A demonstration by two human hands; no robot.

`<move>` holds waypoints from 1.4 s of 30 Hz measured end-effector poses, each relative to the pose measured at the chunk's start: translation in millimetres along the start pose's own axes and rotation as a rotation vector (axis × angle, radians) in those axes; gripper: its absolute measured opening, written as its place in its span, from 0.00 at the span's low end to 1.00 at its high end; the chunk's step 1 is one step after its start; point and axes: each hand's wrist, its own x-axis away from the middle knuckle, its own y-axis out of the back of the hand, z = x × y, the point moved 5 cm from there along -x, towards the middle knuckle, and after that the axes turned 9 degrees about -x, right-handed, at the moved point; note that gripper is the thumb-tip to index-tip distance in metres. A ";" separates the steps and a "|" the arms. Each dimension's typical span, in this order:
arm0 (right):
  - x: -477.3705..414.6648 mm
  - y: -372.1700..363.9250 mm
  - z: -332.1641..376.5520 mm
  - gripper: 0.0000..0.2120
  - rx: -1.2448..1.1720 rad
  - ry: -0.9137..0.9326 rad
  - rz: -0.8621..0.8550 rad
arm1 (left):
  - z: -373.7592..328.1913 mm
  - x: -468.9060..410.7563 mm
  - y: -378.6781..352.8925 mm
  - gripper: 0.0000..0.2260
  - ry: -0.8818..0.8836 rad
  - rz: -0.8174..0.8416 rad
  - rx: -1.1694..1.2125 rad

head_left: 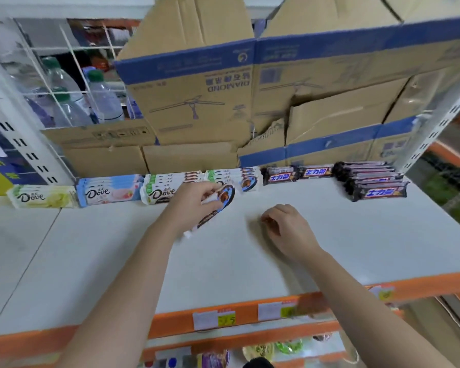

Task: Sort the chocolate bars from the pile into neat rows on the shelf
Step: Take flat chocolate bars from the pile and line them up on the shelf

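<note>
My left hand (194, 201) grips a white Dove bar (215, 208), held tilted just above the white shelf (223, 261), in front of a stack of the same white Dove bars (168, 188). Another white stack (234, 176) stands to its right. Further left lie a blue-and-pink Dove stack (109, 191) and a pale green Dove bar (41, 197). Dark Snickers-type bars (298, 174) line the back, with a taller dark stack (372, 179) at the right. My right hand (284, 227) rests on the shelf with fingers curled and nothing visible in it.
Large cardboard boxes (223, 102) fill the back of the shelf behind the rows. A wire rack of water bottles (72, 94) stands at the back left. The orange front rail (237, 314) carries price tags, with more goods on the shelf below.
</note>
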 end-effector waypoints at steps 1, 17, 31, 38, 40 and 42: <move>2.5 2.2 -3.8 0.08 -0.008 0.010 -0.002 | -5.7 -7.7 -5.3 0.11 -0.021 0.008 -0.049; 4.5 -0.6 -18.5 0.10 -0.139 0.032 -0.052 | -22.9 -73.3 -59.3 0.09 -0.022 -0.159 -0.206; -10.5 -9.0 1.3 0.10 -0.161 0.057 0.002 | -1.0 -38.7 -32.1 0.06 -0.011 -0.432 -0.505; -34.6 -59.9 79.7 0.08 -0.202 0.202 0.087 | 71.3 58.1 25.9 0.08 0.206 -0.352 -0.535; -37.3 -82.6 116.9 0.09 -0.222 0.258 0.116 | 96.2 93.6 44.0 0.07 0.287 -0.357 -0.526; -39.1 -107.9 156.3 0.09 -0.246 0.309 0.148 | 119.4 128.5 64.1 0.07 0.346 -0.382 -0.519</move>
